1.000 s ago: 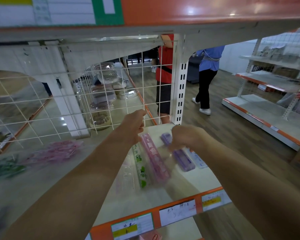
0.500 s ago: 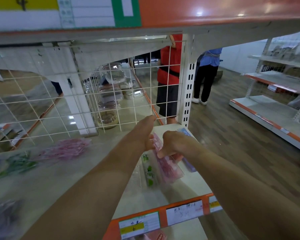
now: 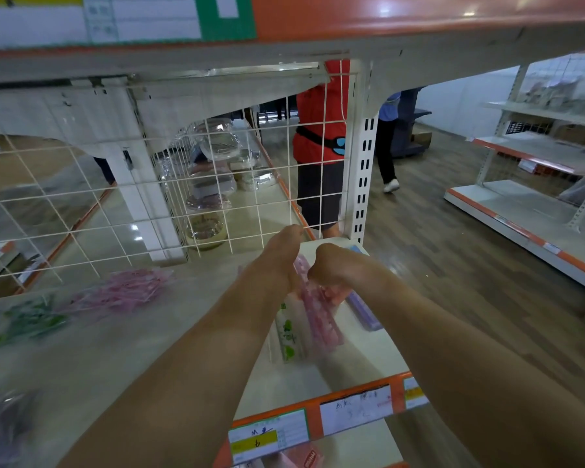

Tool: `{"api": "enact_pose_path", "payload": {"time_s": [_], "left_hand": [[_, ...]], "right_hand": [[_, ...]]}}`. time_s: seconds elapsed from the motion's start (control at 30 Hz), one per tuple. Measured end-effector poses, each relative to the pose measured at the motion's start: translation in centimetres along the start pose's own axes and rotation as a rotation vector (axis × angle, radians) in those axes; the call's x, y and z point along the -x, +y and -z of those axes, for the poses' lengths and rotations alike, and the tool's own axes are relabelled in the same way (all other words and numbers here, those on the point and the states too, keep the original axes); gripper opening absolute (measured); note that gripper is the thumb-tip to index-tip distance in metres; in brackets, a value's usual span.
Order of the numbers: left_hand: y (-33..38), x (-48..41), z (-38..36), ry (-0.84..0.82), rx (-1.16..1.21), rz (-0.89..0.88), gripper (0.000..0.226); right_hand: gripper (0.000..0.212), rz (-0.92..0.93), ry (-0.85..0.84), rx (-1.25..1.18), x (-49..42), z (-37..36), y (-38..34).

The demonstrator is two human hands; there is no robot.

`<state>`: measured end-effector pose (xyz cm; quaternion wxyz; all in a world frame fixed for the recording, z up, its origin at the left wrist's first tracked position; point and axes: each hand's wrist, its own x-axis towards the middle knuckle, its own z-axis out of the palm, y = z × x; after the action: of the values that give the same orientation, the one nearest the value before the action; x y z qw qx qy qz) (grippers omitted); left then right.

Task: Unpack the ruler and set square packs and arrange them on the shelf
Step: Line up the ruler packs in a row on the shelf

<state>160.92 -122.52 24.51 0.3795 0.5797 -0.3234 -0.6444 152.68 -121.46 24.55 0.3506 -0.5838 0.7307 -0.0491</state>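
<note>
— Where are the hands?

— Close together over the right end of the shelf (image 3: pixel 362 359). The right hand (image 3: pixel 335 270) has its fingers curled round the far end of a pink ruler pack (image 3: pixel 320 319), with its thumb toward the other hand.

— And the left?

— The left hand (image 3: pixel 279 256) lies against the same pack's left side, with the back of the hand toward the camera. Its fingers are hidden, so I cannot tell whether it grips or merely touches.

— How does the pack lie?

— Lengthwise, running from the hands back toward the shelf's front edge, with its near end blurred. A green-printed pack (image 3: pixel 287 332) sits just beside it on the left, edge to edge. Whether that one is held or rests on the shelf is unclear. To the right, a purple pack (image 3: pixel 363 309) lies flat on the shelf, partly under the right wrist.

— What else is on that shelf?

— Farther left, well apart from the hands, there is a heap of pink packs (image 3: pixel 129 292), then green packs (image 3: pixel 24 322), all blurred. An orange price-label strip (image 3: pixel 353 412) runs along the front edge.

— And behind?

— White wire mesh (image 3: pixel 81 211) backs the shelf, and stacked clear plastic containers (image 3: pixel 213 170) show through it. A slotted upright (image 3: pixel 363 177) stands at the right end. Beyond the mesh stands a person in a red vest (image 3: pixel 318 130). Another person in dark trousers (image 3: pixel 387 153) is on the wooden floor (image 3: pixel 436 282), and a second shelving unit (image 3: pixel 520 211) stands off to the right.
</note>
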Motion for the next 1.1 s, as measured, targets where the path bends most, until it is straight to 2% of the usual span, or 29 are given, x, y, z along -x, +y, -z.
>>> {"api": "enact_pose_path", "payload": {"time_s": [0.1,0.23,0.47,0.67,0.73,0.83,0.93,1.0,1.1], "left_hand": [[0.3,0.1,0.3,0.024,0.097,0.033,0.028],[0.2,0.2,0.5,0.027,0.112,0.081,0.031],[0.6,0.5,0.8,0.041,0.056,0.078,0.032],[0.7,0.9,0.9,0.005,0.074,0.16,0.036],[0.6,0.7,1.1,0.006,0.064,0.157,0.039],[0.9,0.6,1.6,0.007,-0.031,0.051,0.034],[1.6,1.2,1.7,-0.029,-0.015,-0.115,0.021],[1.9,2.1,1.1,-0.113,0.034,-0.279,0.009],[1.0,2.9,0.0,-0.163,-0.07,-0.484,0.019]], "right_hand": [[0.025,-0.018,0.004,-0.054,-0.5,-0.1,0.4],[0.01,-0.012,-0.006,-0.107,-1.1,-0.7,0.6],[0.027,-0.013,-0.096,-0.113,-0.6,-1.0,-0.1],[0.011,0.094,-0.053,-0.022,0.3,-1.1,-0.7],[0.017,0.109,-0.049,0.003,0.7,-0.9,-0.7],[0.016,0.159,0.019,-0.044,1.2,0.4,-0.4],[0.016,0.304,0.214,-0.114,1.3,2.3,0.0],[0.014,0.434,0.322,-0.2,1.3,3.0,0.5],[0.019,0.546,0.35,-0.251,1.5,2.8,1.6]]}}
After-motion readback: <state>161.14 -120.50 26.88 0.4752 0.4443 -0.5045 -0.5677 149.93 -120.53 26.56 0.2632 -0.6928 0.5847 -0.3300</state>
